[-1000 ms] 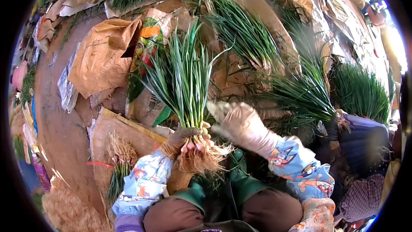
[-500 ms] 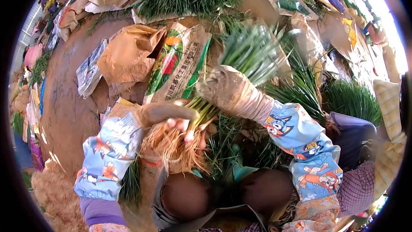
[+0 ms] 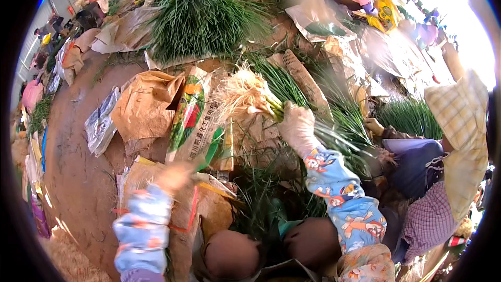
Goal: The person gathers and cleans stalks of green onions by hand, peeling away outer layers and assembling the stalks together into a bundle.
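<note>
My right hand (image 3: 298, 128), in a pale soiled glove, is closed around a bunch of spring onions (image 3: 267, 105). Its pale, stringy roots point to the upper left, and its green leaves trail out to the right past my wrist. More spring onion leaves (image 3: 284, 82) lie just behind this bunch. At the lower left, my left hand (image 3: 176, 176) is smeared by motion over brown paper sacking, so its fingers cannot be made out.
A large heap of green leaves (image 3: 206, 23) stands ahead. Crumpled brown paper (image 3: 143, 107) and a printed sack (image 3: 190, 117) lie to the left. A co-worker's gloved hand (image 3: 373, 126) is at the right, beside another green pile (image 3: 409, 119). Loose leaves (image 3: 266, 188) lie before my knees.
The bunch has swung round, its roots now pointing to the upper left instead of down. My left hand has come away from it, moving down and left. The view has shifted too.
</note>
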### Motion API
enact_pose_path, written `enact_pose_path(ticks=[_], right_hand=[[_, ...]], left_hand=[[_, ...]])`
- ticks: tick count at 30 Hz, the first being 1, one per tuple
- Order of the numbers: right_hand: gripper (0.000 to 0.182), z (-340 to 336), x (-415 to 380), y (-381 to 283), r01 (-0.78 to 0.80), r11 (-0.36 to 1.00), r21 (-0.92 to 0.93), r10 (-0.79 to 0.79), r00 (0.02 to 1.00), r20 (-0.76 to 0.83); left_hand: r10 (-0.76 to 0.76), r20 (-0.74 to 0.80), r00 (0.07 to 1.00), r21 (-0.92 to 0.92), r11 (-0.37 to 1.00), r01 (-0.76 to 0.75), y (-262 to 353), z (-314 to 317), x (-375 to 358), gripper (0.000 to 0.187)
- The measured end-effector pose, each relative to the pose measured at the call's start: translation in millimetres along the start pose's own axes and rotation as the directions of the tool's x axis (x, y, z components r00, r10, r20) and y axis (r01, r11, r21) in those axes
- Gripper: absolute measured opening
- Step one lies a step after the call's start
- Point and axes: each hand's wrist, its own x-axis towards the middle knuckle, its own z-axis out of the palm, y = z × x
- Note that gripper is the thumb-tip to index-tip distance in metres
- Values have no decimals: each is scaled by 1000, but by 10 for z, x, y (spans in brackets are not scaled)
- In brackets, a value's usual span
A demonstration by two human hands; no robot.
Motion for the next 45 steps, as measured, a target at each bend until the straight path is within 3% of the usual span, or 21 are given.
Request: enact_pose_path(ticks=[1, 2, 4, 6, 10, 12, 16, 18, 20, 25, 27, 28, 30, 31, 34, 35, 36, 38, 40, 42, 45], right_hand=[[31, -17, -12, -81, -11, 1000, 6, 11, 1000, 23], [32, -67, -48, -155, -10, 999, 42, 9, 999, 41], [46, -16, -101, -258, 33, 994, -99, -28, 998, 57], [25, 180, -137, -271, 96, 986, -133, -105, 992, -64], [26, 332, -157, -210, 81, 982, -169, -101, 988, -114], [40, 360, -161, -177, 36, 984, -172, -42, 999, -29], [48, 306, -205, -171, 1, 1000, -12, -1, 1000, 14], [49, 249, -262, -215, -5, 994, 107, 4, 1000, 3], [51, 293, -288, -237, 15, 994, 105, -10, 999, -42], [52, 251, -334, -310, 84, 992, 90, -77, 994, -76], [50, 298, -312, -332, 76, 996, 54, -76, 997, 3], [50, 355, -305, -322, 66, 996, 56, -67, 998, 5], [51, 405, -287, -317, 74, 997, 20, -69, 983, -173], [48, 415, -273, -302, 53, 998, -41, -57, 994, -96], [54, 368, -260, -473, 119, 964, -237, -81, 983, 165], [57, 465, -391, -571, 193, 943, -270, -198, 980, 10], [59, 354, -478, -684, 285, 918, -276, -267, 958, 103], [60, 343, -586, -765, 409, 898, -165, -423, 904, -62], [66, 432, -538, -760, 520, 854, 16, -520, 854, -8], [93, -83, -407, -541, 415, 641, 646, -523, 852, -29], [94, -267, -176, -433, 243, 352, 904, -512, 858, -31]], left_hand=[[261, 51, 964, 534, 809, -247, 518, 40, 89, 53], [149, 16, 989, 202, 968, -149, 795, 161, 315, 64], [-30, -76, 997, -520, 854, -14, 1439, 72, 395, 55], [-17, -521, 853, -411, 882, -233, 1712, 223, 666, 47], [-161, -529, 833, -599, 766, -233, 1578, 544, 1181, 42], [-58, -801, 596, -283, 913, -292, 1587, 648, 1208, 39], [-25, -812, 583, -323, 851, -414, 1567, 709, 1059, 27], [-43, -783, 620, -332, 873, -358, 1540, 724, 1008, 22], [-335, -482, 810, -873, 260, -412, 1562, 744, 1005, 21], [-398, -372, 839, -920, 39, -390, 1380, 776, 1062, 22], [-399, -122, 909, -939, -252, -236, 1294, 793, 1069, 23], [-394, -117, 912, -941, -248, -228, 1299, 834, 1059, 23], [-365, -161, 917, -905, -316, -285, 1514, 716, 918, 26], [-213, -103, 972, -962, -226, -151, 1282, 874, 931, 30], [-213, 12, 977, -894, -440, -85, 1243, 1018, 1043, 30], [-175, 55, 983, -855, -516, -44, 1380, 778, 932, 29], [-139, 100, 985, -811, -584, 0, 1490, 536, 867, 29], [-257, -68, 964, -792, -573, -209, 1348, 492, 964, 30], [-255, -273, 928, -850, -387, -357, 1063, 557, 936, 42], [-142, -403, 904, -801, -424, -423, 922, 408, 831, 31], [-112, -491, 864, -770, -408, -490, 1018, 179, 670, 23]])
